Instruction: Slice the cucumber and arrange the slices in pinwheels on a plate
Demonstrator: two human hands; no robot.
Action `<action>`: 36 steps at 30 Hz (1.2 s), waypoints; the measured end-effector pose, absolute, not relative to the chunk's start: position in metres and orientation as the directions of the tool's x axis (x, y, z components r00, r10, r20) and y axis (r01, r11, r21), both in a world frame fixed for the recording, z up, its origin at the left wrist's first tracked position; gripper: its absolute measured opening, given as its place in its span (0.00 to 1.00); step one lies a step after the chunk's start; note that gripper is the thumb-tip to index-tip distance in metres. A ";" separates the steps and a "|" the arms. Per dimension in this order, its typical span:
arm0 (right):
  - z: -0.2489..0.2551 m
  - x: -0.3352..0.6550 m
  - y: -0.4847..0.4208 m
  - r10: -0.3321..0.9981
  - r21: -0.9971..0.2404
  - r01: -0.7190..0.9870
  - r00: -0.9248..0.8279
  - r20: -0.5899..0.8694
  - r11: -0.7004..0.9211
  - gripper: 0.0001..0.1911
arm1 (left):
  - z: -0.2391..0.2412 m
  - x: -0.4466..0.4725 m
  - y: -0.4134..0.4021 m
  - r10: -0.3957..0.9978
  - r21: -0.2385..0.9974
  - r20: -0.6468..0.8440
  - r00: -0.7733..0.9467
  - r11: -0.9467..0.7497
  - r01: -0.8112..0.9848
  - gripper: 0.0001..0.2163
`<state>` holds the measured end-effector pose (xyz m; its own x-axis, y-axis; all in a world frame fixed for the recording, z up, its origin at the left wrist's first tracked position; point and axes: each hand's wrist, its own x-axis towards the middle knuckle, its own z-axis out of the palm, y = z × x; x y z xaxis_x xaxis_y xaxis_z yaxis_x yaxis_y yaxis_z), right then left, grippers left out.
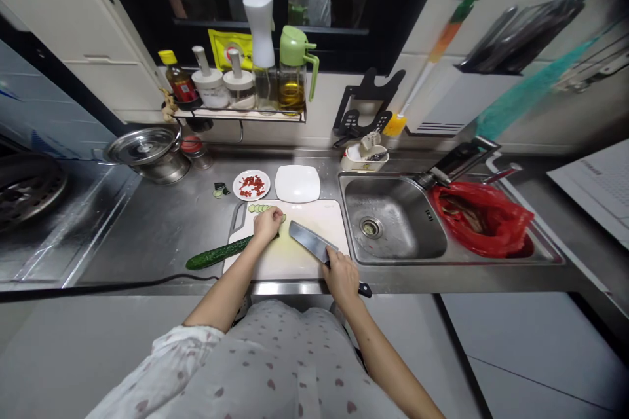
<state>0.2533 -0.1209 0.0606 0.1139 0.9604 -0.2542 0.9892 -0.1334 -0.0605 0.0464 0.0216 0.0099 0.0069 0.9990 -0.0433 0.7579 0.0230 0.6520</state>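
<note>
My right hand is wrapped round the black handle of a kitchen knife. Its broad blade lies low over the white cutting board, pointing up and left. My left hand is closed above the board's left half, with a thin cucumber slice at its fingertips. Several cucumber slices lie in a row along the board's far edge, just beyond that hand. A long dark green cucumber lies partly on the board and partly on the counter; its right end is hidden behind my left wrist.
Behind the board sit a plate of chopped red pieces and a white square plate. Cucumber scraps lie farther left, near a lidded steel pot. On the right is a sink with a red plastic bag. A condiment shelf hangs above.
</note>
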 end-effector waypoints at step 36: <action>0.062 0.250 -0.110 0.939 -0.224 0.947 0.155 -0.306 -0.230 0.17 | -0.002 0.013 0.042 0.996 0.494 0.040 0.080 -0.089 0.865 0.09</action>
